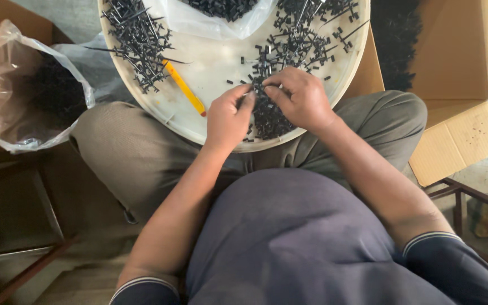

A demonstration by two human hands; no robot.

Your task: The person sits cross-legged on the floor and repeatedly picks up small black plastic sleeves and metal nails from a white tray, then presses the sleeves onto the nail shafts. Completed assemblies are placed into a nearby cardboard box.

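Small black plastic pieces (266,116) lie heaped at the lower centre of the frame, directly beneath and between both hands, on the near edge of a round white tray (221,68) resting across the person's knees. The left hand (228,120) and right hand (300,99) meet fingertip to fingertip over the heap, fingers curled in tight and pinching at one piece; the piece itself is too small to make out, and its long axis cannot be told. Neither hand is clearly nearer. Farther up the tray, branched black sprues (139,39) are piled at upper left and more (306,34) at upper right, with a yellow utility knife (183,87) lying diagonally between. A clear plastic bag (24,85) of black parts sits at the left edge, cardboard boxes (458,141) at right.
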